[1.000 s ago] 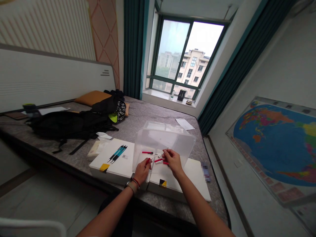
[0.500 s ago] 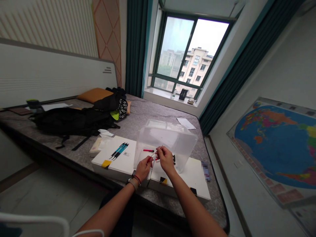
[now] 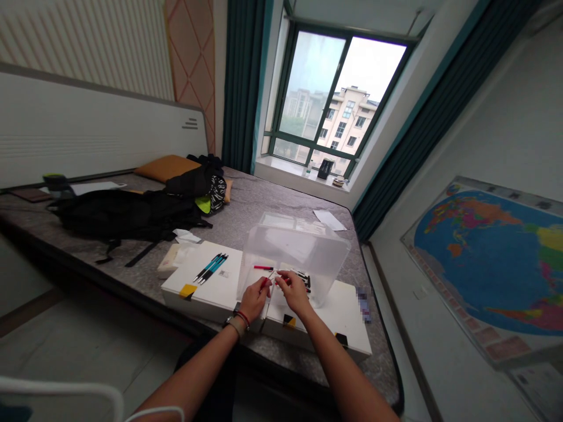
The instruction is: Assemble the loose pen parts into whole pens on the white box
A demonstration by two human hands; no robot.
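My left hand (image 3: 255, 298) pinches a red pen barrel (image 3: 264, 282), and a thin, light piece like a refill shows at its upper end. Close beside it, my right hand (image 3: 292, 289) has thumb and fingers drawn together; whatever is between them is too small to make out. Both hands are at the opening of a clear plastic box (image 3: 299, 245) tipped on its side. Inside the box lie a red pen part (image 3: 263, 268) and several black pen parts (image 3: 307, 280), partly covered by my right hand. To the left, several blue-and-black pens (image 3: 212, 268) lie side by side.
Two white cartons (image 3: 200, 293) support the pens and the clear box on a grey mattress (image 3: 246, 193). A tissue pack (image 3: 169, 261) sits by the left carton. Farther left are a black backpack (image 3: 127, 214) and an orange cushion (image 3: 167, 169). White paper (image 3: 329, 220) lies beyond the box.
My right hand has come down from above the red barrel, where it held the end of a thin refill, to just beside my left hand. My left hand stays on the barrel.
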